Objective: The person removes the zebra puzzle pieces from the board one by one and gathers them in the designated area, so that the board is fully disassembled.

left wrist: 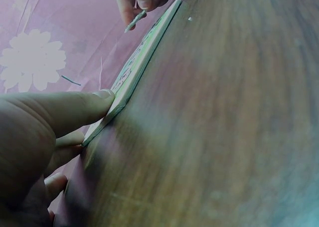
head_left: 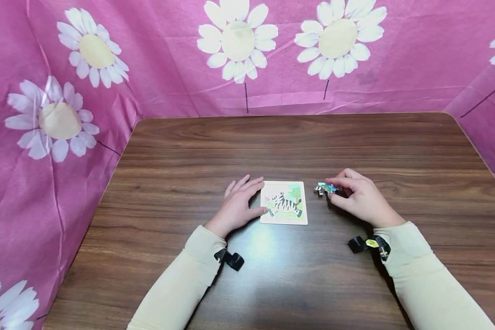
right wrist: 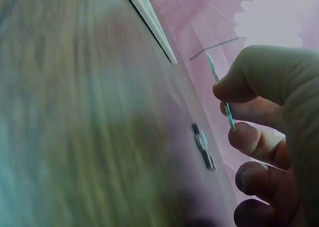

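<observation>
A square picture puzzle board (head_left: 283, 202) showing a running zebra lies on the table. My left hand (head_left: 240, 204) touches its left side, fingers extended, with the index fingertip by the far corner and the thumb on the near part of that edge; the thumb (left wrist: 84, 107) also shows on the edge in the left wrist view. To the right of the board, my right hand (head_left: 356, 195) pinches a thin puzzle piece (right wrist: 230, 118) between thumb and fingers, raised above the tabletop. Below that hand, loose puzzle pieces (right wrist: 203, 146) lie on the table; their exact number is unclear.
The brown wooden table (head_left: 247, 146) has rounded far corners. Pink cloth with white daisies (head_left: 169, 55) hangs behind it and along its sides. Black wrist cameras (head_left: 234, 261) are strapped over both sleeves.
</observation>
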`<control>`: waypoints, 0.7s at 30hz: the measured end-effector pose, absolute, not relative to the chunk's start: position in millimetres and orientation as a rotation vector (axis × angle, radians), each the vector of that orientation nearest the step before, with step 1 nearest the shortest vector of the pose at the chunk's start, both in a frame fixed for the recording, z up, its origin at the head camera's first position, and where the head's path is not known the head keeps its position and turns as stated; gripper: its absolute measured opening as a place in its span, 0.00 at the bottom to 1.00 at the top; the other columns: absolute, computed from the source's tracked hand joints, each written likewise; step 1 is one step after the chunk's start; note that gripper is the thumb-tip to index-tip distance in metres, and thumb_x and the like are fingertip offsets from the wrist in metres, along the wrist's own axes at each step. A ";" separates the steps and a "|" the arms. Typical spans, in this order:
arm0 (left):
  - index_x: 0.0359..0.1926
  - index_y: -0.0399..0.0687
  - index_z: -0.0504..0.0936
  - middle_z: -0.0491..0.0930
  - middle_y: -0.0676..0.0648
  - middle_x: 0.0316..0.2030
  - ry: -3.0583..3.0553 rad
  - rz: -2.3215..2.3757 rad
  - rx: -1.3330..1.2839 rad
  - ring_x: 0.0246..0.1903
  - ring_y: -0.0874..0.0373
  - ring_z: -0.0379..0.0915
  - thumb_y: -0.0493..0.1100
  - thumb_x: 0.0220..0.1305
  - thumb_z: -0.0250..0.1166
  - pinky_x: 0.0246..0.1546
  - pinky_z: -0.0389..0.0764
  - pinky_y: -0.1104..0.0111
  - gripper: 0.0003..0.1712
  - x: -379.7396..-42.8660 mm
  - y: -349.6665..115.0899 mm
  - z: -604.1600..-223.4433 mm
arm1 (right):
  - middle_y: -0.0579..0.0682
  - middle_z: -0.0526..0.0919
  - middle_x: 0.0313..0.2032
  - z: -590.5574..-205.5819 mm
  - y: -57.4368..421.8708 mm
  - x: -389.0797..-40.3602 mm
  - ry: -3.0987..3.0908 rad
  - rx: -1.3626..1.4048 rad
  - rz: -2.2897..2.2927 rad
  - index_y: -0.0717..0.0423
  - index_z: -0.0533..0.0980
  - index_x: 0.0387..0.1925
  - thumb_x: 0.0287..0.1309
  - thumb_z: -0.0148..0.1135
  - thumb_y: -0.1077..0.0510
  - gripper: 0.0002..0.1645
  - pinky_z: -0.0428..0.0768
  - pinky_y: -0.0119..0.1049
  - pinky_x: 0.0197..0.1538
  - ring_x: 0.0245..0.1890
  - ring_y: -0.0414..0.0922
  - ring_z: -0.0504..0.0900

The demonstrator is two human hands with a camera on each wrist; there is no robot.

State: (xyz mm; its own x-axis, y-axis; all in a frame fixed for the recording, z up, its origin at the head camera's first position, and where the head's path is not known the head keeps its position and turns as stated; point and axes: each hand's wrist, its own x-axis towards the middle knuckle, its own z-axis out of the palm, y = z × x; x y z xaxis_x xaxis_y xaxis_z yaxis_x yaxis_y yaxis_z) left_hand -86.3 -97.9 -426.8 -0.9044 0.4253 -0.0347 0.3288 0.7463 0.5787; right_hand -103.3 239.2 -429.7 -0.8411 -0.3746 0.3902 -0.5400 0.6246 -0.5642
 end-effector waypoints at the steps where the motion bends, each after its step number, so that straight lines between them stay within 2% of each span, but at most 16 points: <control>1: 0.70 0.45 0.71 0.65 0.52 0.73 2.780 0.874 0.606 0.76 0.49 0.47 0.52 0.59 0.72 0.74 0.41 0.47 0.40 -86.4 -97.8 -427.1 | 0.43 0.79 0.34 -430.4 241.2 -103.4 -2.612 0.742 1.024 0.57 0.86 0.44 0.42 0.71 0.68 0.21 0.66 0.27 0.31 0.29 0.38 0.72; 6: 0.70 0.45 0.72 0.65 0.52 0.73 2.781 0.871 0.611 0.76 0.49 0.48 0.52 0.59 0.72 0.74 0.41 0.47 0.40 -86.9 -97.5 -427.6 | 0.42 0.79 0.33 -432.8 249.2 -103.7 -2.614 0.706 1.031 0.57 0.86 0.42 0.42 0.72 0.68 0.20 0.66 0.25 0.30 0.28 0.37 0.71; 13: 0.70 0.45 0.72 0.65 0.53 0.73 2.786 0.858 0.610 0.76 0.49 0.48 0.52 0.59 0.72 0.74 0.42 0.47 0.40 -87.9 -97.6 -427.6 | 0.43 0.74 0.28 -432.5 257.3 -105.0 -2.620 0.666 0.994 0.57 0.86 0.41 0.40 0.74 0.67 0.20 0.60 0.25 0.28 0.25 0.38 0.65; 21: 0.70 0.45 0.72 0.65 0.52 0.72 2.782 0.871 0.613 0.76 0.49 0.48 0.52 0.59 0.73 0.74 0.41 0.47 0.40 -88.2 -97.7 -426.9 | 0.43 0.76 0.29 -431.2 266.8 -105.9 -2.638 0.609 0.959 0.57 0.87 0.41 0.41 0.73 0.66 0.19 0.61 0.24 0.28 0.26 0.36 0.66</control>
